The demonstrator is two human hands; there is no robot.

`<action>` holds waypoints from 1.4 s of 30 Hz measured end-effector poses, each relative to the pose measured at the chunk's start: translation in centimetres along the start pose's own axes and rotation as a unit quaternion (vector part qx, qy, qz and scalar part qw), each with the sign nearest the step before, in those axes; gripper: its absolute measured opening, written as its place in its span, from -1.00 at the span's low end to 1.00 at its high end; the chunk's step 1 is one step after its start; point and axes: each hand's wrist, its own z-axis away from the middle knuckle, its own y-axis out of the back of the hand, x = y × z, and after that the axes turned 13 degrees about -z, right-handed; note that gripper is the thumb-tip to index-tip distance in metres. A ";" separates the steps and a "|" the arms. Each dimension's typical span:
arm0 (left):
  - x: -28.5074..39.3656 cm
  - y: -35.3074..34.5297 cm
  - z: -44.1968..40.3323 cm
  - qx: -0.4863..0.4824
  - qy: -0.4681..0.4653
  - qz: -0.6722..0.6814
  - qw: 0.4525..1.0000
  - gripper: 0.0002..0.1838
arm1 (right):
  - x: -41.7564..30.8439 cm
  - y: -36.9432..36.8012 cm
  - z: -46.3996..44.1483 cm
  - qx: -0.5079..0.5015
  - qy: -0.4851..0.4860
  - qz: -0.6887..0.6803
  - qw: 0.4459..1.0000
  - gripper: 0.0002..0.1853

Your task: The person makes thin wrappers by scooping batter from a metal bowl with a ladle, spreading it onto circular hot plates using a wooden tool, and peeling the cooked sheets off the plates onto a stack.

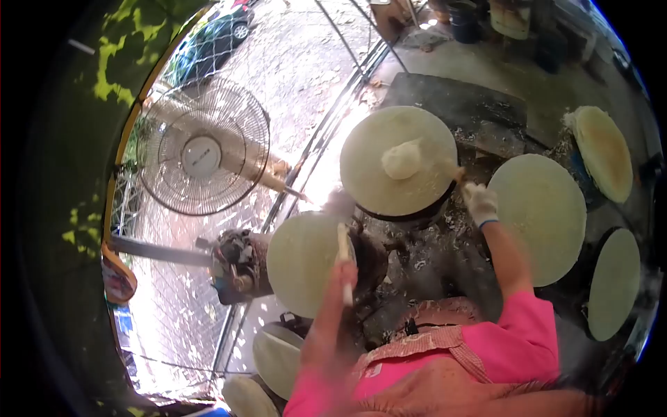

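Observation:
Dough lies in a lump on a round pale sheet that covers the griddle at the upper middle. Just right of that griddle, my right hand, in a white glove, is closed on a small brown tool near the sheet's edge. My left hand is bare and wrapped round a pale flat stick. That stick stands over the right edge of a second round sheet. A third large round sheet spreads to the right of my right hand.
A caged fan stands at the left before wire mesh. More round sheets lie at the far right and lower left. A dark slab is behind the middle griddle. Buckets stand at the back.

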 end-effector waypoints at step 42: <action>9.6 -19.6 -13.7 -0.129 0.221 0.168 0.952 -0.74 | 1.1 9.9 4.1 -0.047 -0.396 -0.490 0.775 -0.62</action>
